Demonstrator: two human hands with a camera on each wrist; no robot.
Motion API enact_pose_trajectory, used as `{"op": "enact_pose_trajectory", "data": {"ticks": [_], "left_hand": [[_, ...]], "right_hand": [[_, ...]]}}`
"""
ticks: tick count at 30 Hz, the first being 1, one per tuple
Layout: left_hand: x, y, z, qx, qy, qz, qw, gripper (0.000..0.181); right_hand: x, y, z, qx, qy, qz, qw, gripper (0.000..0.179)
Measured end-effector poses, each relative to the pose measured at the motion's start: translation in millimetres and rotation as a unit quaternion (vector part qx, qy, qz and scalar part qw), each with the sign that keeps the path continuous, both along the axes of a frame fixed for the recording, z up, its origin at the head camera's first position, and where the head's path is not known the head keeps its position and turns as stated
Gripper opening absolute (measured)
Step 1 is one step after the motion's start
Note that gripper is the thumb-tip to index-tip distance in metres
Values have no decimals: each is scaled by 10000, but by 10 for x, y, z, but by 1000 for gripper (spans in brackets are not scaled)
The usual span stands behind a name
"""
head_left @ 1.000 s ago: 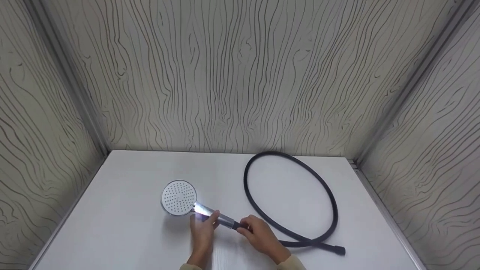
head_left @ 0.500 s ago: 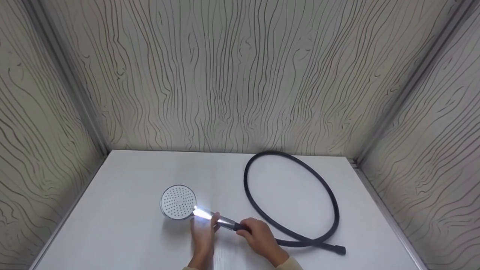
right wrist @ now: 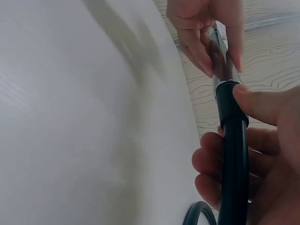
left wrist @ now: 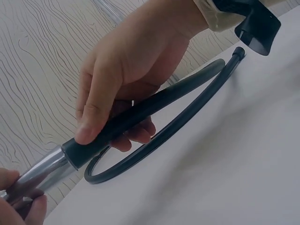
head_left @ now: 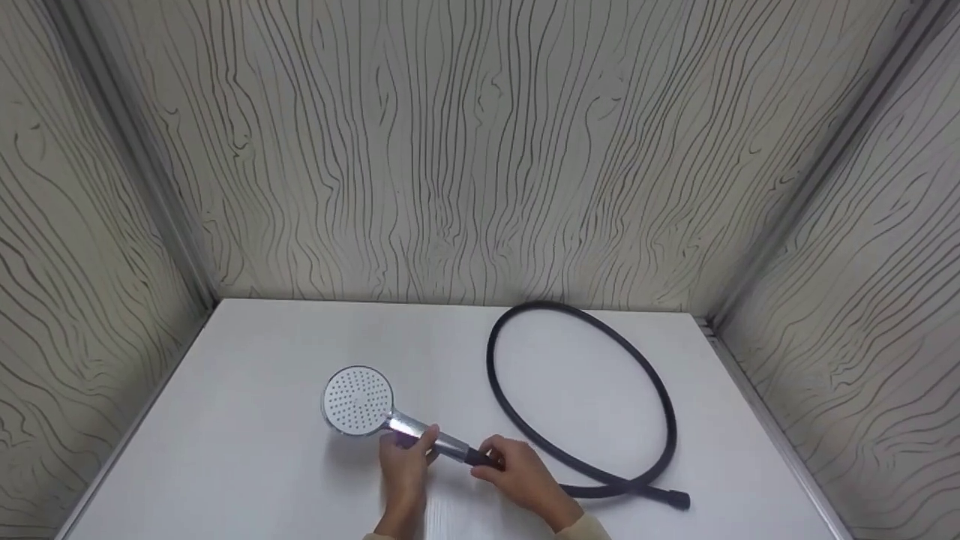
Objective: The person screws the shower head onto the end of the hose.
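Note:
A chrome shower head (head_left: 358,400) with a round, dotted face tilts up over the white table in the head view. My left hand (head_left: 405,471) grips its handle (head_left: 452,446), thumb on top. A black shower hose (head_left: 630,484) meets the handle's lower end. In the right wrist view, its black end fitting (right wrist: 231,105) sits right against the chrome. My right hand (head_left: 519,472) pinches that fitting, with the thumb on one side and fingers curled beneath the hose, as the left wrist view also shows.
Most of the hose lies in a wide loop on the right of the table (head_left: 262,360), crossing itself near the front. Its free end (head_left: 679,499) points to the right. Wood-grain panels (head_left: 450,150) rise behind the table and at both sides.
The shower head dips slightly, then rises a little. My right hand's fingers shift around the hose end, while my left hand keeps its grip. A bright glare on the handle fades.

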State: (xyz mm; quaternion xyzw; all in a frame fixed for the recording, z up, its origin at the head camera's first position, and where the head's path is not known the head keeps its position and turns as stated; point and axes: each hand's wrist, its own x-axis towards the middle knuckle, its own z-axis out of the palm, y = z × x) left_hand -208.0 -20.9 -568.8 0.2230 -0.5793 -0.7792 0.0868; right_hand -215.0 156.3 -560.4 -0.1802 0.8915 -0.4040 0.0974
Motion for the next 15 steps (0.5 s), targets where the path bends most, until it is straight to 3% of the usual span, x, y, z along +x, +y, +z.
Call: {"op": "enact_pose_trajectory", "data": {"ticks": [4,9,13,15], "left_hand": [[-3,15,5,-140,-195,7,9997,59],[-2,13,23,-168,-323,89,9993,59],[10,-16,45,-192,-203,-154,9995,65],[12,-33,48,-215,-131,-274,9993,66]], "right_hand": [[49,-50,-38,326,621,-205,9973,23],[54,-88,-56,518,1322,-218,9896,8],[42,-85,-66,512,1634,-25,9852,9],[31,-81,-67,411,1576,58,9866,14]]}}
